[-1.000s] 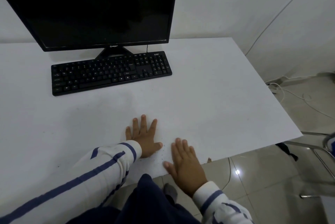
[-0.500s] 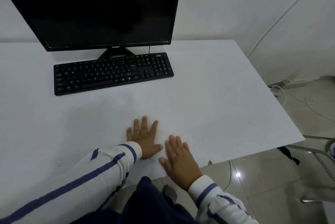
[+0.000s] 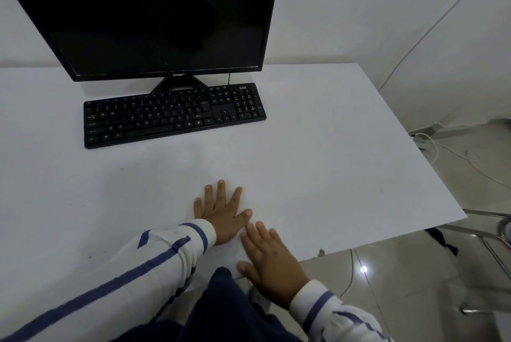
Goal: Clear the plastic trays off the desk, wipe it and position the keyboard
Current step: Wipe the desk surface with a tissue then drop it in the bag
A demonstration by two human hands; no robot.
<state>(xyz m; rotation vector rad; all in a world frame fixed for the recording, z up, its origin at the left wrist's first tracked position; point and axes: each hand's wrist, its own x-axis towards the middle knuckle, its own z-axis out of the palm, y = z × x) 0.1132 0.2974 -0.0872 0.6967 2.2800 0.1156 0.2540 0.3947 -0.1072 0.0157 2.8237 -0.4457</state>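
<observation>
A black keyboard (image 3: pixel 174 115) lies on the white desk (image 3: pixel 331 153), just in front of the monitor's stand and slightly skewed. My left hand (image 3: pixel 221 211) rests flat on the desk near its front edge, fingers spread and holding nothing. Right beside it, my right hand (image 3: pixel 269 256) lies flat at the desk's front edge, fingers straight, also holding nothing. Both hands are well short of the keyboard. No plastic trays and no cloth appear in view.
A black monitor (image 3: pixel 154 12) stands at the back of the desk against the white wall. To the right, cables (image 3: pixel 442 153) run over the tiled floor, and a metal chair frame (image 3: pixel 486 233) stands past the desk's right corner.
My right hand has slid left along the desk's front edge, closer to my left hand. My left hand has stayed in place. The view has shifted slightly.
</observation>
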